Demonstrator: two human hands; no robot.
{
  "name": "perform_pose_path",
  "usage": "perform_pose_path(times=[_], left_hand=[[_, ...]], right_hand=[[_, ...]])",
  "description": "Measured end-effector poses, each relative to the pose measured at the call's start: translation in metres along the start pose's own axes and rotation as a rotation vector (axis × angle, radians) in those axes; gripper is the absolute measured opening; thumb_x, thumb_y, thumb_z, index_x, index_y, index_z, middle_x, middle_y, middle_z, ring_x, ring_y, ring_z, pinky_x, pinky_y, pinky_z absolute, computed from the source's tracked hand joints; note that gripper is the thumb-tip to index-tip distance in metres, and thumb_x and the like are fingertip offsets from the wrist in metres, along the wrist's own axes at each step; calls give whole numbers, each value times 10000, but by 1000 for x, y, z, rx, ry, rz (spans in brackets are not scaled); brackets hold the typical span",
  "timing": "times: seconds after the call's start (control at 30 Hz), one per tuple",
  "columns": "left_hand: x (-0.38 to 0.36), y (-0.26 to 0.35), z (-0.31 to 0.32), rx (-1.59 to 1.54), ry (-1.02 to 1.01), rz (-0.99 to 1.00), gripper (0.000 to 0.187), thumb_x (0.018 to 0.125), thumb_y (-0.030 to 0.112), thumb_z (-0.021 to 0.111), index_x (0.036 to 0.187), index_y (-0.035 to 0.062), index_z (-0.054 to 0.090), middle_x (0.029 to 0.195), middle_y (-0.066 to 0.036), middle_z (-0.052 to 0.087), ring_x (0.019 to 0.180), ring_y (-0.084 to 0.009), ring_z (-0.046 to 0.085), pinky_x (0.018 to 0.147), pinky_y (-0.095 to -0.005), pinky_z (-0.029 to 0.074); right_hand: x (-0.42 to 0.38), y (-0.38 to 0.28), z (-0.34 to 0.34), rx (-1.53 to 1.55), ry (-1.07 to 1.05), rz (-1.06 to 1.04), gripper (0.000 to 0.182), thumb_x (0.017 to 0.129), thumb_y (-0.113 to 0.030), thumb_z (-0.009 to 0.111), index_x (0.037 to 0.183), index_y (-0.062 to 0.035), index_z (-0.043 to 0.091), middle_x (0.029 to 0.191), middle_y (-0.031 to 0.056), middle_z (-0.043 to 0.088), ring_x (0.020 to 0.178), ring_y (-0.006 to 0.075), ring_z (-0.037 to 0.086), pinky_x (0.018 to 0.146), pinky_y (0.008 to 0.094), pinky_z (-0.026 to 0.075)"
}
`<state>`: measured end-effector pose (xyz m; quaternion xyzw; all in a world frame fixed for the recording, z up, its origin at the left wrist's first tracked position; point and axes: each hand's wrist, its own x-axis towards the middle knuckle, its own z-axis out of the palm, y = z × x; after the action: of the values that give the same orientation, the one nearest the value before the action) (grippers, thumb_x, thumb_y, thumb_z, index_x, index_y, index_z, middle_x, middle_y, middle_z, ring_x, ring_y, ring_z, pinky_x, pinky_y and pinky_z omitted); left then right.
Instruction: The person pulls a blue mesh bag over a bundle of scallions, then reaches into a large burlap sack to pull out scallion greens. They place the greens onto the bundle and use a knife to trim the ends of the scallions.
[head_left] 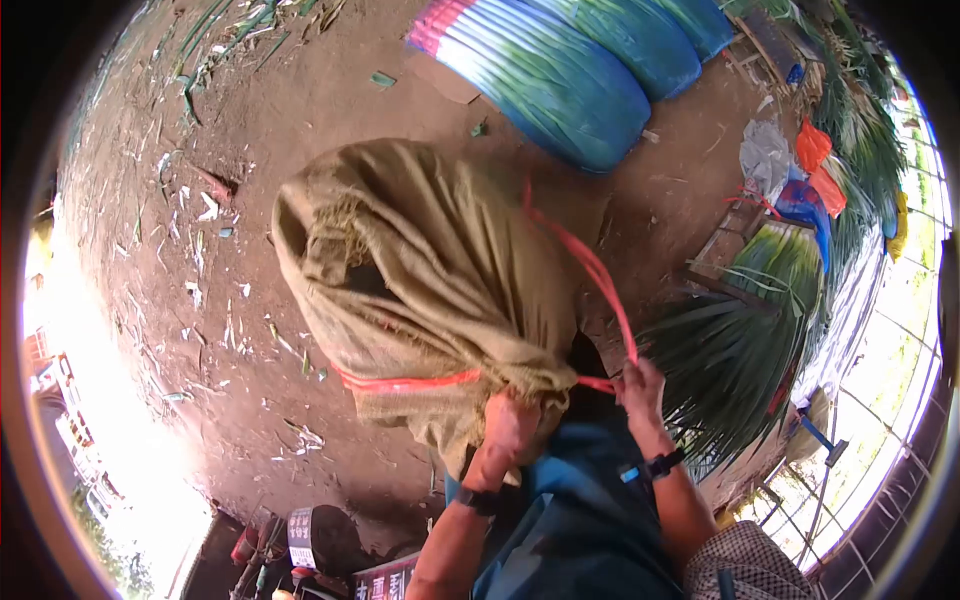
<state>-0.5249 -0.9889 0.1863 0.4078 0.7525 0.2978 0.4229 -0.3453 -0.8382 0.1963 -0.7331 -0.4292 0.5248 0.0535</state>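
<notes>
A large bundle wrapped in brown burlap lies on the dirt floor right in front of my legs. Red plastic twine runs around its near end and loops up on the right side. My left hand is closed on gathered burlap at the near edge, where the twine passes. To its right, my right hand is closed around the twine, a short stretch of it reaching from the bundle to my fingers. What the burlap contains is mostly hidden; a dark gap shows in its folds.
Long green-and-white vegetable bundles in blue plastic lie at the far side. A leafy green bundle rests on the right near plastic bags. Plant scraps litter the dirt floor at left. A printed box stands at the bottom.
</notes>
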Motion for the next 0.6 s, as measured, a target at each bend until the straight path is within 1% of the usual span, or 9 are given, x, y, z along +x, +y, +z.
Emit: perform_pose_path(times=[0.07, 0.1, 0.17, 0.2, 0.3, 0.4, 0.5, 0.57, 0.6], left_hand=[[34, 13, -7, 24, -91, -264, 351, 890, 372, 628, 1031, 53, 663, 984, -184, 700, 864, -340, 688, 676, -450, 565], [49, 16, -6, -2, -91, -424, 404, 903, 424, 621, 1018, 38, 656, 939, -205, 698, 857, -355, 684, 676, -457, 563], [70, 16, -1, 37, -28, -419, 472, 912, 475, 614, 1018, 16, 644, 886, -237, 685, 848, -376, 678, 690, -459, 556], [72, 16, -1, 54, -2, -409, 506, 916, 501, 610, 1018, 6, 639, 859, -252, 679, 843, -387, 675, 698, -460, 553], [60, 33, -30, -26, -91, -361, 541, 902, 506, 644, 998, -25, 619, 866, -275, 664, 832, -401, 666, 724, -447, 542], [14, 14, -61, -206, 225, -217, 400, 885, 338, 733, 982, -28, 605, 883, -225, 674, 811, -337, 678, 734, -405, 536], [-52, -30, -119, -210, 626, -363, 147, 837, 31, 754, 899, 12, 622, 842, -94, 657, 782, -169, 622, 717, -339, 520], [-93, -59, -171, 117, 790, -570, 148, 867, 87, 732, 920, 13, 616, 841, -97, 656, 762, -191, 621, 724, -337, 515], [-110, -75, -193, 198, 812, -621, 259, 864, 116, 728, 1059, 6, 598, 957, -130, 665, 884, -261, 638, 811, -395, 508]], right_hand=[[44, -12, 18, -140, -58, -391, 222, 1000, -219, 593, 1025, -5, 642, 645, -18, 530, 568, 61, 486, 501, 256, 412], [32, -77, 35, -224, -219, -313, 281, 987, -258, 620, 1087, 4, 633, 741, -7, 568, 682, 85, 505, 606, 283, 445], [40, -120, 86, -215, -343, -641, 332, 975, -292, 634, 1132, 0, 617, 852, 27, 581, 779, 130, 523, 704, 326, 473], [43, -130, 116, -140, -430, -730, 465, 944, -385, 659, 1200, -2, 593, 957, 110, 631, 887, 206, 608, 768, 387, 495], [78, -137, 160, -700, -402, -804, 322, 901, -270, 625, 1074, 1, 597, 977, 253, 660, 948, 412, 647, 797, 493, 504], [110, -137, 160, -736, -306, -1019, 153, 847, -129, 571, 936, -5, 587, 898, 274, 653, 898, 479, 617, 787, 536, 490], [155, -160, 122, -687, -111, -959, 186, 853, -128, 572, 985, -6, 621, 908, 284, 643, 922, 473, 614, 785, 517, 494], [188, -173, 104, -647, -59, -959, 210, 858, -114, 559, 1021, 0, 628, 925, 296, 640, 942, 473, 612, 786, 504, 495], [197, -176, 102, -619, -58, -962, 224, 860, -110, 554, 1037, 3, 630, 934, 302, 638, 956, 472, 612, 787, 499, 494]])
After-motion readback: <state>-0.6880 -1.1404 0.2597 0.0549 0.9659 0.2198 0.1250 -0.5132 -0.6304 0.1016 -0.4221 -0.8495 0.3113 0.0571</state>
